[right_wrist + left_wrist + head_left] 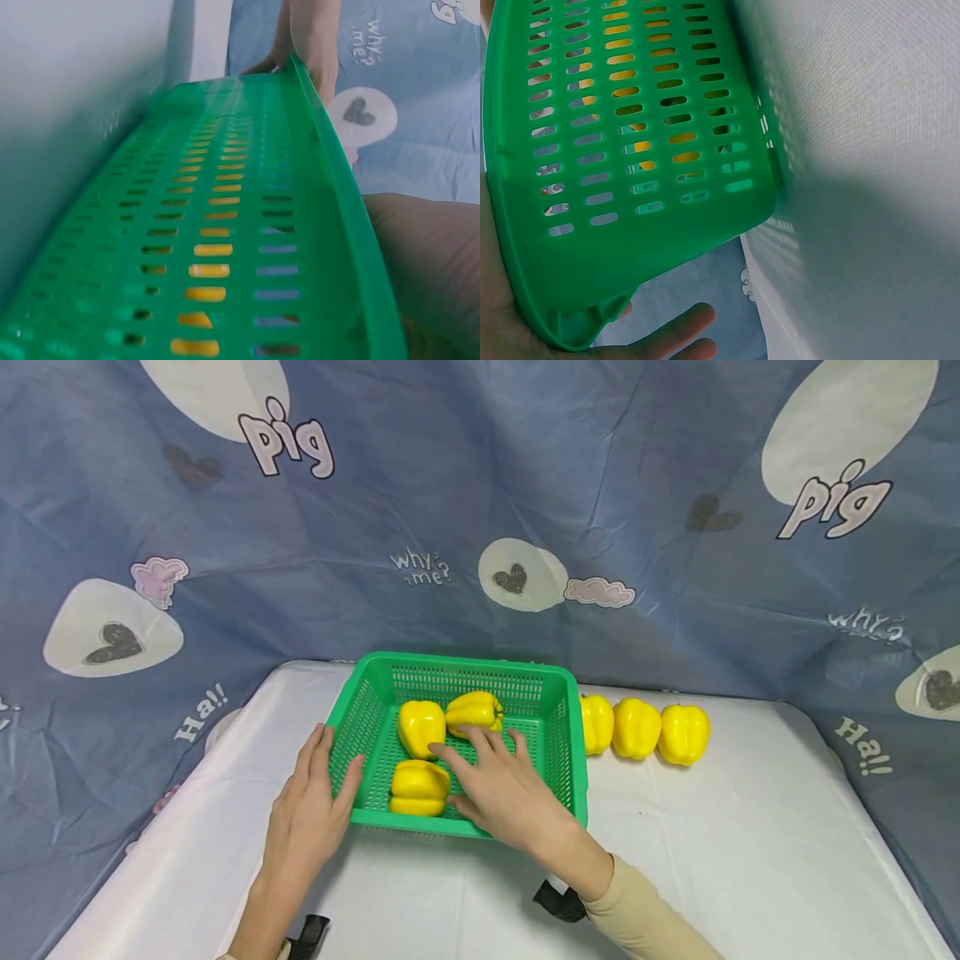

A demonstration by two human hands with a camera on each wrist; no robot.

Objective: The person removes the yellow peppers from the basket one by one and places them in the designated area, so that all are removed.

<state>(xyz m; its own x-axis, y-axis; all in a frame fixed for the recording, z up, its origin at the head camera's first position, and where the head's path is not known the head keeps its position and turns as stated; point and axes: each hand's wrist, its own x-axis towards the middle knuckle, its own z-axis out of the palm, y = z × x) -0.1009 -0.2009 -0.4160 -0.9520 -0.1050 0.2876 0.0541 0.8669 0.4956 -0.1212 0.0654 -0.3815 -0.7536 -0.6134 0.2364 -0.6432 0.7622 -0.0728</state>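
In the head view, a green plastic basket (457,827) holds three yellow bell peppers: one upright pepper (422,728), one lying at the back (474,710), one lying near the front (420,787). My left hand (307,814) rests at the basket's left front corner, thumb over the rim and fingers along the outside. The left wrist view shows straight fingers (679,330) beyond the basket's corner. My right hand (506,793) reaches over the front rim into the basket with its fingers spread. Its fingertips are close to the peppers; I cannot tell whether they touch. It holds nothing visible.
Right of the basket, three more yellow bell peppers (637,728) stand in a row on the white tabletop (750,860). A blue printed cloth (420,485) hangs behind the table and along its sides.
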